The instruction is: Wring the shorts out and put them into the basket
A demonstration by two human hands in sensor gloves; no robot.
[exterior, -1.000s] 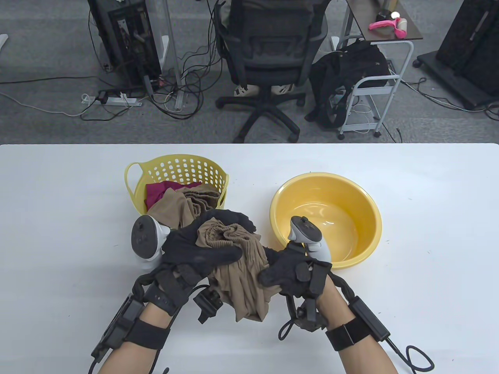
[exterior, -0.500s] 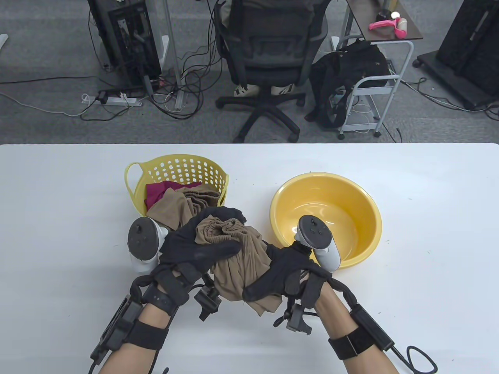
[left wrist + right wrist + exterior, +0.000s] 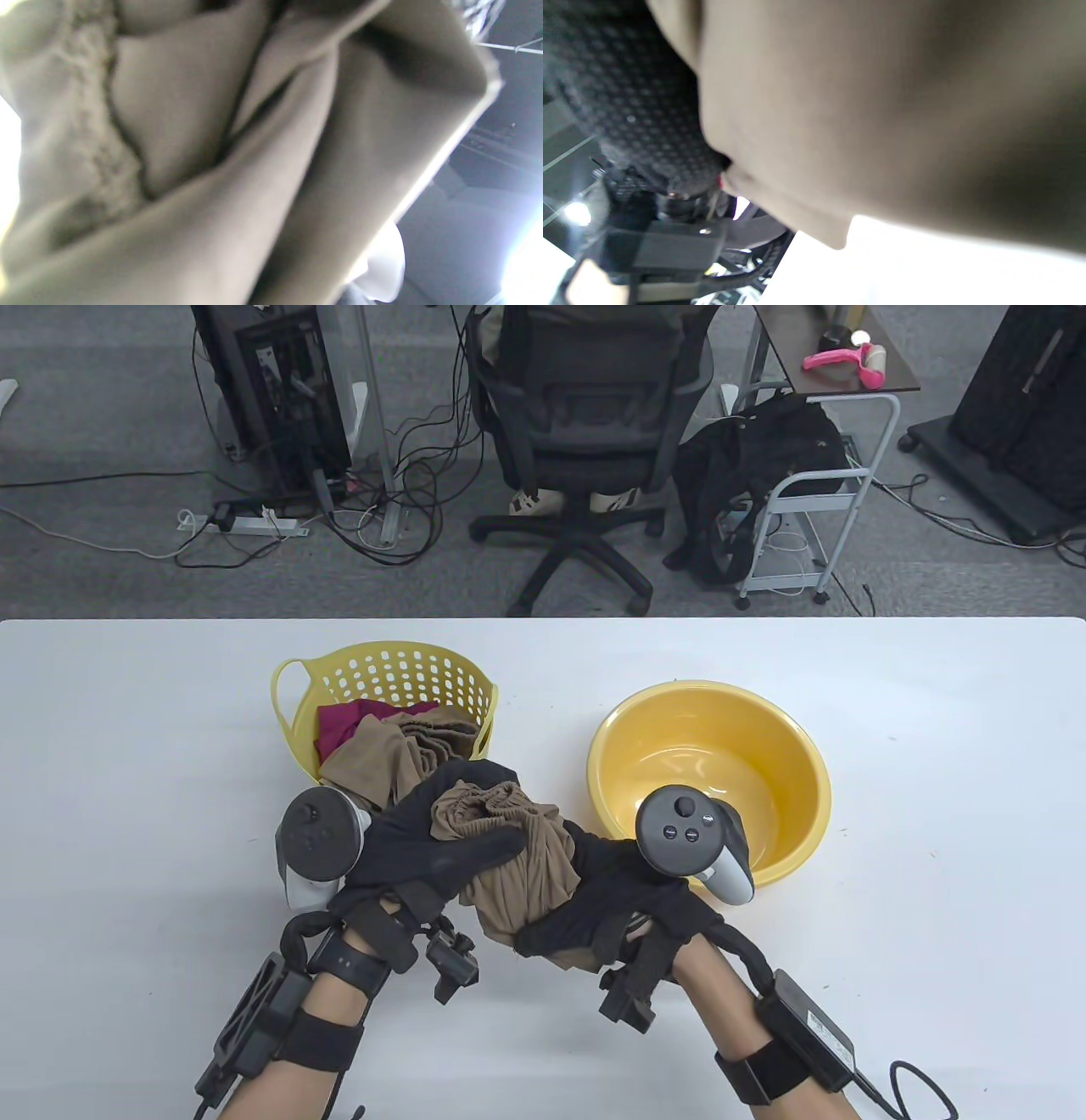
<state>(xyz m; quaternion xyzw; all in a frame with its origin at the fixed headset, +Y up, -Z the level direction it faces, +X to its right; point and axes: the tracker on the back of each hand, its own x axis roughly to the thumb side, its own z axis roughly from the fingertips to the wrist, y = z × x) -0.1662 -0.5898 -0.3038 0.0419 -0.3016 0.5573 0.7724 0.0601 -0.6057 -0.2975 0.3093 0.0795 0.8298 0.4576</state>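
Table view: left hand (image 3: pixel 433 848) and right hand (image 3: pixel 607 903) grip bunched shorts (image 3: pixel 517 869), waistband pointing up-left.

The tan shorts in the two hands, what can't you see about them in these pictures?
- Table view: the middle and lower end of the bunched tan fabric shorts are covered by the black-gloved left hand and right hand.
- Left wrist view: only blurred folds fill the frame; no fingers show.
- Right wrist view: the cloth is blurred, cut by the edges.
- Wetness: cannot tell in any view.
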